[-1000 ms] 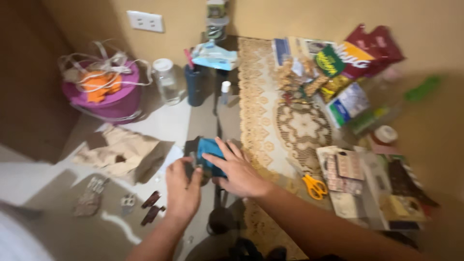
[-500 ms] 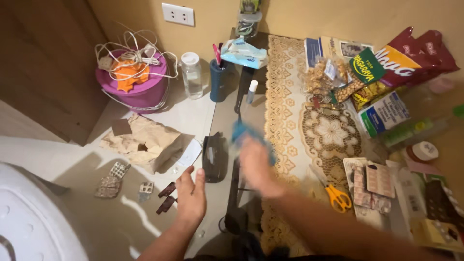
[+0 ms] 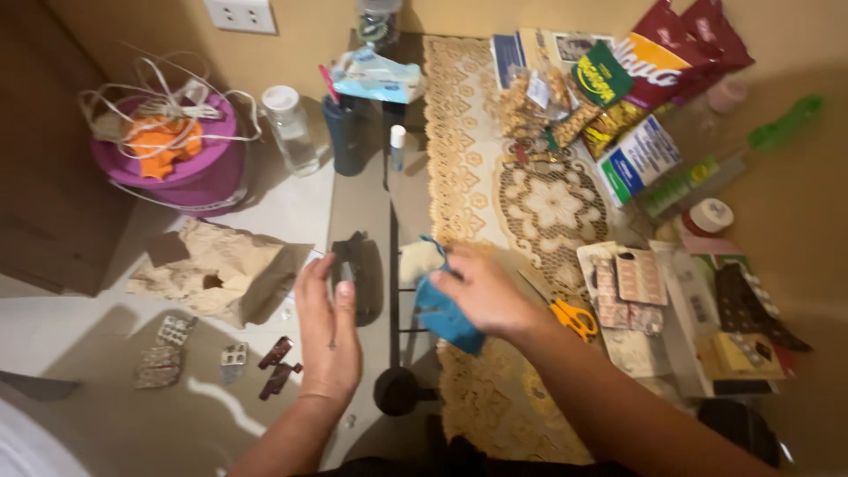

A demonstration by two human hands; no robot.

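Note:
My right hand (image 3: 481,291) grips a blue cloth (image 3: 443,314) that hangs over the edge of a lace runner (image 3: 468,177); a pale patch of the cloth shows near my fingertips. My left hand (image 3: 327,322) is open with fingers together, its fingertips at the near edge of a black case (image 3: 358,274) lying on the glass table (image 3: 362,199). The case lies flat just left of the cloth.
A crumpled brown paper bag (image 3: 216,269), blister packs (image 3: 163,353) and brown clips (image 3: 278,367) lie left. A purple tub (image 3: 172,159), clear bottle (image 3: 289,128) and dark cup (image 3: 344,132) stand behind. Yellow scissors (image 3: 574,318), pill strips (image 3: 627,287) and snack bags (image 3: 636,71) crowd the right.
My right hand swung the blue cloth off the black case and brought it down beside the case. My left hand let go, then came back to the case.

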